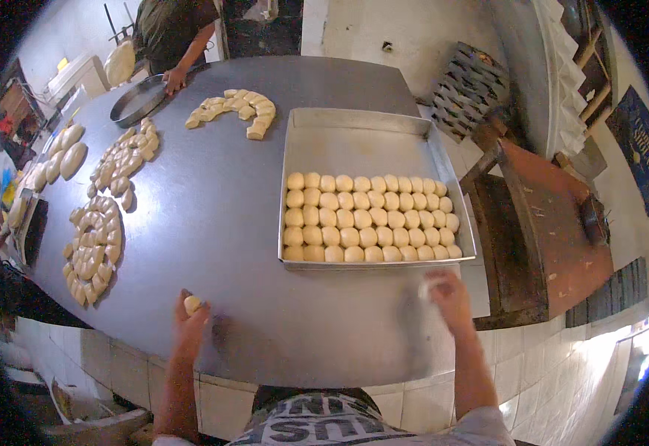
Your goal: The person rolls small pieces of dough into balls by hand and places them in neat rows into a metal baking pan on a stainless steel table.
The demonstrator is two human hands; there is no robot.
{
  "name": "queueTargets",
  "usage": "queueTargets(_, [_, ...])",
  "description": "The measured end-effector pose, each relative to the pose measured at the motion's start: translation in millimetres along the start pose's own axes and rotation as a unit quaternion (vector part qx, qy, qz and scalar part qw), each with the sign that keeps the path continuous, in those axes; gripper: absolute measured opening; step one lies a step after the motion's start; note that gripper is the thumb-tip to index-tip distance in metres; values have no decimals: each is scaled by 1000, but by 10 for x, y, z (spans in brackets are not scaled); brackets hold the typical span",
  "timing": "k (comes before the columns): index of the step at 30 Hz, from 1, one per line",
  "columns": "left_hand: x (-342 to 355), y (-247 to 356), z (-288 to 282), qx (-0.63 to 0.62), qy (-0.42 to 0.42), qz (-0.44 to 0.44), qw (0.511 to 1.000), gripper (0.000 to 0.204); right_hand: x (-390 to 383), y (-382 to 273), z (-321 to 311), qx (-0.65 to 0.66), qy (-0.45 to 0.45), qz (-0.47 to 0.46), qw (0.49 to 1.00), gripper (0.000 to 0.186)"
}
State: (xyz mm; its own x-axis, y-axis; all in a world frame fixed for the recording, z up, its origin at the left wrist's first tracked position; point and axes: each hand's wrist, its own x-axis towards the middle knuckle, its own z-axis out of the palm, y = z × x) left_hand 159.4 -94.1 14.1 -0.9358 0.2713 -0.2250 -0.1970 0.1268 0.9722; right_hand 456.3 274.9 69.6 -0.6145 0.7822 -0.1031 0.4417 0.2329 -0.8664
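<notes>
My left hand [189,318] is above the near left part of the metal table [265,327], its fingers closed round a small pale dough ball [192,303]. My right hand [450,297] hovers by the near right corner of a large square baking tray [358,141]. Its curled fingers are blurred by motion, and a whitish patch shows at their tips, too smeared to name. Rows of smooth round dough balls [358,218] fill the tray's near part, packed side by side; its far part shows bare metal.
Cut dough pieces [94,249] lie along the table's left side, with a curved row of dough [239,108] farther back. Another person's hand [175,79] touches a round pan [140,100] at the far left. A brown wooden table [555,223] stands right of the tray.
</notes>
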Motion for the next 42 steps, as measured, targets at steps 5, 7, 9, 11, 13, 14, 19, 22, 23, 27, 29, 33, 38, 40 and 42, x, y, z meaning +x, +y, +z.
queueTargets(5, [169, 294, 43, 69, -78, -44, 994, 35, 1340, -1544, 725, 396, 192, -206, 874, 28])
queueTargets(7, [294, 408, 382, -36, -120, -67, 990, 43, 2200, -1605, 1207, 298, 303, -318, 847, 26])
queueTargets(9, [459, 550, 591, -136, -149, -112, 973, 51, 2504, -1297, 1791, -108, 216, -251, 937, 22])
queueTargets(11, [684, 635, 513, -89, -241, -12, 966, 52, 2498, -1285, 2180, -136, 118, -234, 956, 23])
queueTargets(13, [849, 672, 437, -74, -312, 44, 946, 52, 1931, -1719, 2321, 50, 62, -169, 982, 30])
queueTargets(14, [846, 764, 474, -78, -350, 50, 932, 50, 1472, -1817, 2329, 93, -16, -164, 982, 35])
queueTargets(19, [1321, 1314, 933, 100, -637, -9, 764, 41, 222, -1168, 2276, 125, -78, -110, 983, 29])
queueTargets(22, [2253, 1267, 1389, 231, -398, 144, 876, 34, -331, -1043, 1886, 99, 200, 66, 972, 25])
queueTargets(23, [2660, 1183, 1616, 223, -288, 188, 912, 34, -685, -643, 1780, -2, 193, 39, 980, 27])
queueTargets(27, [3836, 896, 2226, 443, -38, 334, 831, 41, -820, -370, 1494, -510, 89, -35, 855, 32])
queueTargets(29, [3866, 816, 2545, 491, 39, 292, 820, 46, -304, -293, 1400, -387, 227, 23, 893, 35])
queueTargets(33, [3868, 696, 2698, 506, 23, 354, 786, 45, -208, -251, 1814, -358, 221, 17, 907, 32])
queueTargets(38, [4011, 578, 2427, 417, -56, 472, 775, 33, -695, 3, 1283, -389, 215, 7, 896, 16])
queueTargets(40, [3835, 540, 2319, 399, -117, 459, 785, 31, -180, 125, 1019, -372, 338, 49, 863, 20])
queueTargets(42, [3620, 500, 1961, 369, -161, 398, 824, 30, 140, -106, 1257, -290, 357, 61, 886, 24])
